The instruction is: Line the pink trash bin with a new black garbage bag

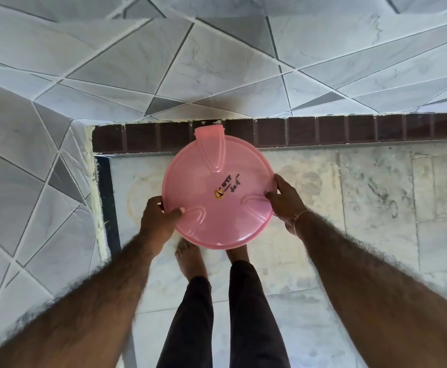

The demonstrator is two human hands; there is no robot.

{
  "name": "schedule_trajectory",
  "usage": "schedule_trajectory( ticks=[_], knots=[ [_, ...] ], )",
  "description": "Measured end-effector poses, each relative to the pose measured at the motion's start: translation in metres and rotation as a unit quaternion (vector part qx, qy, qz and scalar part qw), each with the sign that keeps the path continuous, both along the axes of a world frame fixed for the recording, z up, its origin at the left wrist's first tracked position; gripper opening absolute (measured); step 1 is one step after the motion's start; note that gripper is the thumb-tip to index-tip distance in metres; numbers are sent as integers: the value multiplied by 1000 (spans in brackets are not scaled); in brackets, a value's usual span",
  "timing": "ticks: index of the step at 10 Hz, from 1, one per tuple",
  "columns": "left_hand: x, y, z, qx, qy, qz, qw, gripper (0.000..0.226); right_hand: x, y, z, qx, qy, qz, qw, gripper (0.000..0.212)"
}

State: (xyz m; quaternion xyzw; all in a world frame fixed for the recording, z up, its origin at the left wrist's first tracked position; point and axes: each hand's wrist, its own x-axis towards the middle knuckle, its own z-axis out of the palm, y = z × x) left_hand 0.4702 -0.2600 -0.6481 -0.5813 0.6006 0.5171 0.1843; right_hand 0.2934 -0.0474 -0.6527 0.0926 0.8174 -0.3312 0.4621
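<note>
The pink trash bin (pixel 218 192) stands on the floor right below me, seen from straight above, so only its round closed lid shows, with a hinge tab at the far side, a small yellow sticker and black handwriting. My left hand (pixel 160 215) grips the lid's near-left rim, thumb on top. Gripping the right rim is my right hand (pixel 286 201), with a thin thread around its wrist. The bin's body is hidden beneath the lid. No black garbage bag is in view.
The bin sits in a corner, close to the grey patterned tiled wall (pixel 217 62) and its dark brown skirting tiles (pixel 323 132). Another tiled wall (pixel 31 168) runs along the left. My bare feet (pixel 190 258) stand on the stained marble floor (pixel 349 208) just behind the bin.
</note>
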Motion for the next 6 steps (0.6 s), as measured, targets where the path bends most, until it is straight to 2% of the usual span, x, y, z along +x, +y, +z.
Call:
schedule_trajectory(
  ticks=[2, 3, 4, 5, 6],
  knots=[
    [-9, -11, 23, -80, -37, -115, 989, 77, 4, -7, 21, 97, 34, 103, 989, 75],
    [-21, -11, 64, -123, -5, -166, 979, 65, 7, 2, 56, 127, 71, 146, 979, 79],
    [-25, -6, 117, -157, 38, -250, 955, 54, 8, 14, 103, 148, 116, 234, 954, 75],
    [-33, -9, 187, -242, 82, -339, 906, 54, -4, 12, 177, 134, 189, 278, 932, 73],
    [-50, -9, 267, -368, 146, -408, 823, 51, -20, 9, 263, 92, 286, 296, 907, 73]
  ],
)
